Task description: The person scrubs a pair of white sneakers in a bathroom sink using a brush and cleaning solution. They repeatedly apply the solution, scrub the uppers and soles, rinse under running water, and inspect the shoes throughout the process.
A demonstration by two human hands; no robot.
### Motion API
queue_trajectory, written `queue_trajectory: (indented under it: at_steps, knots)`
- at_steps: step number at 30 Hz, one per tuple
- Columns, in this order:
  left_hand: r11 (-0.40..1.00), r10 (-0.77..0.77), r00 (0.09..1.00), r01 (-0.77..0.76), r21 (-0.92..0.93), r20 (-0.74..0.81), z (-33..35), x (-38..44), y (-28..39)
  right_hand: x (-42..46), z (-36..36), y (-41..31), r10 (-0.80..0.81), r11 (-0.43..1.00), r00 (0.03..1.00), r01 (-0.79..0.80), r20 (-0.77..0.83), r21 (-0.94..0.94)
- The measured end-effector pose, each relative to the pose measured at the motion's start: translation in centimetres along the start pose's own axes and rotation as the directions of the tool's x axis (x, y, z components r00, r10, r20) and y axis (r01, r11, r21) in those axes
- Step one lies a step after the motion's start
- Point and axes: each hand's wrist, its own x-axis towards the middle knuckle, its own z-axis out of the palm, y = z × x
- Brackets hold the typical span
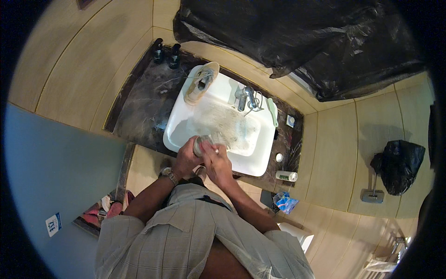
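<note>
Over the near edge of a white washbasin (217, 164), my left hand (188, 157) grips a pale greyish object (219, 139), possibly a shoe, blurred and partly covered by fingers. The fingers of my right hand (217, 162) close over the same object from the right. A small white bit shows by those fingers; whether it is a separate thing I cannot tell. Cloudy, speckled water (226, 127) lies in the basin. A beige laced shoe (202, 83) rests on the basin's far left rim. Behind the water stands a chrome faucet (242, 101).
On the dark marble counter (139, 101) stand two dark bottles (166, 55). A pale green brush (272, 111) lies on the basin's right rim. Further right are a white cap (279, 157) and a white container (286, 175) on its side. A blue door (62, 167) is at left.
</note>
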Motion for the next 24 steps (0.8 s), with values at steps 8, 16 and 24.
queue_trajectory:
  at_steps: [8,16,24]
  knots:
    - [0.996,-0.089,0.992,0.088,0.014,0.089,-0.3,0.1,-0.4,4.4,2.4,1.1,0.046,0.997,0.990,-0.037,0.131,-0.070]
    - [0.985,-0.166,0.984,0.169,-0.042,0.071,-0.7,0.3,-1.0,-0.4,-1.0,0.6,0.022,0.999,0.990,-0.028,0.137,0.045]
    - [0.976,-0.209,0.976,0.212,-0.042,0.060,-0.6,0.2,-1.1,3.5,1.7,1.6,-0.027,0.998,0.987,0.035,0.157,-0.048]
